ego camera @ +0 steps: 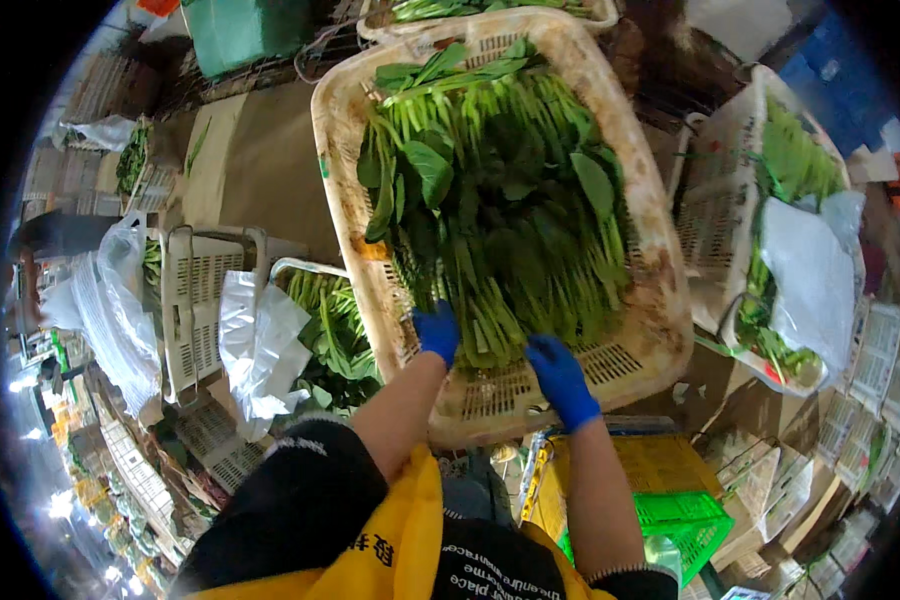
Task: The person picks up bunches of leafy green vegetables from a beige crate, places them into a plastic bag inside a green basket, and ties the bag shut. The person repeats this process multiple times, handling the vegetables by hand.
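Observation:
Before me is a large, stained white plastic basket (652, 247) with slotted walls, tilted in view. Rows of leafy greens (525, 225) with pale green stalks fill most of it, many cut ends facing me. My left hand (436, 334), in a blue glove, is at the near left side of the greens, its fingertips partly hidden against the stalks. My right hand (561, 379), also blue-gloved, reaches over the basket's near rim, fingers extended beside the cut ends. Nothing shows in its grasp. Whether the left fingers grip any stalks is unclear.
Left stand a basket of greens (330, 322), clear plastic bags (259, 352) and a white crate (206, 292). Another basket (720, 217) of greens with a white plastic sheet (810, 262) is right. A green crate (682, 525) lies near my right forearm. A person's arm (67, 234) shows far left.

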The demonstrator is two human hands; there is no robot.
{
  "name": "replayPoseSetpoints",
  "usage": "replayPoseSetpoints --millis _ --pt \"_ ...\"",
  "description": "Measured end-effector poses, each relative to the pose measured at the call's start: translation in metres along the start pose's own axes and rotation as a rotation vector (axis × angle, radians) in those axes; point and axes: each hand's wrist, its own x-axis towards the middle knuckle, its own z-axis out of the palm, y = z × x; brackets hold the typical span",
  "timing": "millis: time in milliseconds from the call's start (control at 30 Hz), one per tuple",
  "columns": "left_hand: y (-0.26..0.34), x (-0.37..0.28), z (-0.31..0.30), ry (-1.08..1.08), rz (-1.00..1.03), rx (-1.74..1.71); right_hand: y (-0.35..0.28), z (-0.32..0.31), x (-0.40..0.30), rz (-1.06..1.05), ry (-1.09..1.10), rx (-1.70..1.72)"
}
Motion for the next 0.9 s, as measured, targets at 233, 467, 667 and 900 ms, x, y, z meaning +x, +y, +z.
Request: replayPoseSetpoints --millis 233,467,667,900 --pt "0.052 -0.002 -0.012 -0.162 -0.252 0.236 0.048 0.036 0.122 0.182 -0.112 -0.134" --pt "0.02 -0.004 0.013 0.015 -0.007 0.124 0.06 0.058 0.119 0.202 0.042 -0.652" --pt "0.023 0.005 -0.002 -0.084 -0.17 -0.13 0.045 0.046 0.129 0.196 -0.08 -0.272" --pt "0.047 0.01 -0.025 -0.433 -0.186 0.11 0.049 0.039 0.136 0.099 -0.136 -0.255"
